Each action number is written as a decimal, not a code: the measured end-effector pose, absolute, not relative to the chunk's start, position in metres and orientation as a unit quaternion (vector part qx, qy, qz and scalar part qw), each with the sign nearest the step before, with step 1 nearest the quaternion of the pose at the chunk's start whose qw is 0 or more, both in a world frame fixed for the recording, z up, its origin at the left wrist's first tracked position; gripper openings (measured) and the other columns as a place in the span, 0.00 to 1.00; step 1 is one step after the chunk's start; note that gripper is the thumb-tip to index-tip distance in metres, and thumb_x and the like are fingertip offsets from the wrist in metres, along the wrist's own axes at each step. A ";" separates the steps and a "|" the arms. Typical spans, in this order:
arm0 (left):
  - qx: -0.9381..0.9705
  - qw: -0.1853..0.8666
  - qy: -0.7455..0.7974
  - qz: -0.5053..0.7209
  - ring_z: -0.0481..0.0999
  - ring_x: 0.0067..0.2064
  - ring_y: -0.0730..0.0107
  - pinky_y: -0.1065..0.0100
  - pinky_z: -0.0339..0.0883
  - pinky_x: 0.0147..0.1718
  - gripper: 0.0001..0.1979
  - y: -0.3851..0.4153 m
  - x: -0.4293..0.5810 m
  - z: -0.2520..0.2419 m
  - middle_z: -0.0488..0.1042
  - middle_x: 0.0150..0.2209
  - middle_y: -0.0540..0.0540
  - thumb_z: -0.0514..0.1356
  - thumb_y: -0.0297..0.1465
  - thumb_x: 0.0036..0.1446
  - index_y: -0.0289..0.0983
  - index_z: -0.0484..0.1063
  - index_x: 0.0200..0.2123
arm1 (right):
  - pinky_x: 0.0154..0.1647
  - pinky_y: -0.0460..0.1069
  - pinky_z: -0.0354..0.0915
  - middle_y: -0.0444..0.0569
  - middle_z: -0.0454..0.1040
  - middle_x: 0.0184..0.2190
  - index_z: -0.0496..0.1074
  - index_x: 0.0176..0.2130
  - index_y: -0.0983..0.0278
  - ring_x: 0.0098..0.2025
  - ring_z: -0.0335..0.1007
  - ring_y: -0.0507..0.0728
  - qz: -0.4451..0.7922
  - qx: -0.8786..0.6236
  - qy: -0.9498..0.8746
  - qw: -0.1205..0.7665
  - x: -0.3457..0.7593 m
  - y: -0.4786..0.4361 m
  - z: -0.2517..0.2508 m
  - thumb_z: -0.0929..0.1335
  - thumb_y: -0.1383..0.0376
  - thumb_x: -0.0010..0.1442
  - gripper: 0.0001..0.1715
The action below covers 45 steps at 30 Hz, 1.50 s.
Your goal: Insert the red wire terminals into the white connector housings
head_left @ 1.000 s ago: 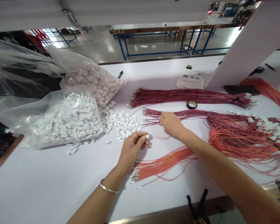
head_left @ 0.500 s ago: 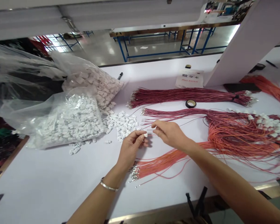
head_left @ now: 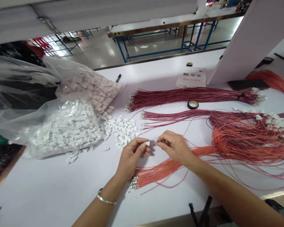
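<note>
Between thumb and fingers, my left hand [head_left: 132, 155] pinches a small white connector housing [head_left: 147, 143]. My right hand [head_left: 174, 145] is closed on a thin wire [head_left: 154, 143] that runs to the housing's right side; whether its tip sits inside is too small to tell. Below the hands lies a bundle of orange wires [head_left: 161, 171] with metal terminals at its left end. Dark red wires [head_left: 170, 115] are spread out just above them. A heap of loose white housings [head_left: 123, 129] lies to the upper left of my left hand.
Clear bags of white housings [head_left: 68, 129] and pinkish pieces [head_left: 92, 88] stand at the left. A thick dark red wire bundle [head_left: 184, 99], a tape roll [head_left: 192, 104] and a printed booklet [head_left: 191, 78] lie farther back. Wires with white housings attached [head_left: 274, 124] pile up at the right.
My right hand has moved down, level with the housing, its fingertips now closed on the wire beside it. My left hand keeps its pinch on the housing. The view has shifted slightly.
</note>
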<state>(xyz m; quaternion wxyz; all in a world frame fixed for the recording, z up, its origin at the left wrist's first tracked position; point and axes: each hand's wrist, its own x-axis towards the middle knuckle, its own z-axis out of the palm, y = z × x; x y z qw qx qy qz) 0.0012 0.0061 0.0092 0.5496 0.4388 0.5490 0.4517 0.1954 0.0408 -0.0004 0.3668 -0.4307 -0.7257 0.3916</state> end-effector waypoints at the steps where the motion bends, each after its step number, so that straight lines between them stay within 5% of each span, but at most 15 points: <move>1: 0.443 0.550 0.549 0.447 0.75 0.28 0.70 0.67 0.67 0.33 0.12 0.006 0.001 0.008 0.78 0.26 0.49 0.65 0.37 0.57 0.36 0.76 0.40 | 0.31 0.45 0.59 0.43 0.70 0.28 0.74 0.31 0.63 0.29 0.64 0.50 0.389 -0.428 -0.728 0.368 0.195 0.041 -0.001 0.68 0.71 0.59 0.05; 24: 0.446 0.574 0.544 0.419 0.77 0.28 0.71 0.68 0.67 0.33 0.08 0.003 0.000 0.006 0.79 0.28 0.50 0.64 0.35 0.60 0.37 0.76 0.40 | 0.30 0.45 0.54 0.42 0.70 0.25 0.69 0.28 0.63 0.27 0.62 0.50 0.316 -0.465 -0.776 0.285 0.193 0.039 0.002 0.65 0.68 0.61 0.10; 45: 0.430 0.592 0.530 0.428 0.80 0.31 0.71 0.69 0.74 0.38 0.09 0.002 0.003 0.004 0.80 0.28 0.49 0.66 0.34 0.58 0.35 0.76 0.40 | 0.31 0.45 0.53 0.42 0.68 0.24 0.67 0.26 0.63 0.26 0.61 0.50 0.305 -0.470 -0.769 0.308 0.189 0.036 -0.008 0.64 0.68 0.60 0.10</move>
